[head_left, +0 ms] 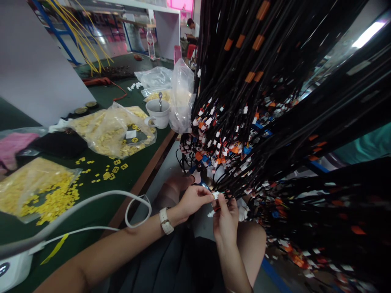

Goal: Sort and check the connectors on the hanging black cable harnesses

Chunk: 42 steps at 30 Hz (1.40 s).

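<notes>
Bare forearms [131,240], both hands [193,200] [226,219] pinching a white connector [216,195], bottle label [150,42] too small to read

Plastic-looking connector [216,195], matt cable bundles [222,77], glossy ceramic-looking cup [160,115], shiny metal spoon [160,98], crinkled plastic bag [181,103]

No text or number can be read; markings on the clear bottle [150,45] are too small.
</notes>
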Motion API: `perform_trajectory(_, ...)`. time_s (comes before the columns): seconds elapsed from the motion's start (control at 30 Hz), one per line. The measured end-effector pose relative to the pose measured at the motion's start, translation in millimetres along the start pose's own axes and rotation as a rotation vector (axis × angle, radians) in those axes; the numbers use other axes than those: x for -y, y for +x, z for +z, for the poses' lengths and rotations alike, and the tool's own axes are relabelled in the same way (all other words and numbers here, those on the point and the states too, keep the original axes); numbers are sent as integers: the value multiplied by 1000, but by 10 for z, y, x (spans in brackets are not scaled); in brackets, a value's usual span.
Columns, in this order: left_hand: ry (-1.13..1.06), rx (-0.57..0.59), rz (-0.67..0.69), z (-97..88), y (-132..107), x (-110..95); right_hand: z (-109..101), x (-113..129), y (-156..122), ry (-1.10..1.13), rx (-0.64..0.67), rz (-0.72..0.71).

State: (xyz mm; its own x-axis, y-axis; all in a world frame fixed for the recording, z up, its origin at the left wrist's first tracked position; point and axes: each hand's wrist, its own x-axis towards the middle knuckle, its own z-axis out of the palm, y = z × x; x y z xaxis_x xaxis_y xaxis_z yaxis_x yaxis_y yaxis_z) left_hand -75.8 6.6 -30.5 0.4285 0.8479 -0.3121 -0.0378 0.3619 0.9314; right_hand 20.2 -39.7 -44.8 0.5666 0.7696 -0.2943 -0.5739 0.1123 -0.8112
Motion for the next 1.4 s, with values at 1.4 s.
perform_trajectory(1.4,-92,10,-28,17,-22,-3,-46,-19,7,22,23,4)
